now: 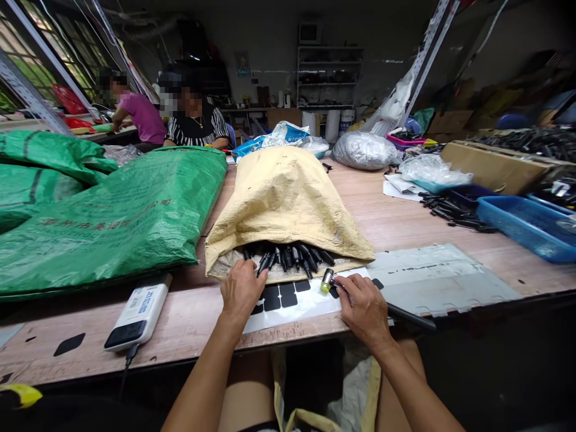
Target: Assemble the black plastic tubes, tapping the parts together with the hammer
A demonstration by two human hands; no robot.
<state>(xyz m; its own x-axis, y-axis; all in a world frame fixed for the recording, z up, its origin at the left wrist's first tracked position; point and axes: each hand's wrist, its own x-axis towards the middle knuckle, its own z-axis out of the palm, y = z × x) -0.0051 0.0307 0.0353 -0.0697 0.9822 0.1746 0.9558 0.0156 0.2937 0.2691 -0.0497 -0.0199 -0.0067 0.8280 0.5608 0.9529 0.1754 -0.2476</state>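
Observation:
A cream woven sack (288, 192) lies on the table with its mouth toward me. Several black pen-shaped parts (294, 257) show in that mouth. At its left side my left hand (243, 285) is closed, thumb and fingers around the end of one black part (264, 263). My right hand (363, 303) grips a small hammer with a shiny metal head (327, 280), yellow-green at its lower face; the black handle (411, 317) runs out to the right beneath the palm. Between my hands lies a white sheet (310, 306) bearing black rounded squares (279, 296).
Green woven sacks (112, 216) cover the left side, beside a white power bank (139, 312) with a cable. Rightward are a grey mat (441, 279), a blue tray (531, 225) and loose black parts (454, 213). Two people (193, 117) sit at the back left.

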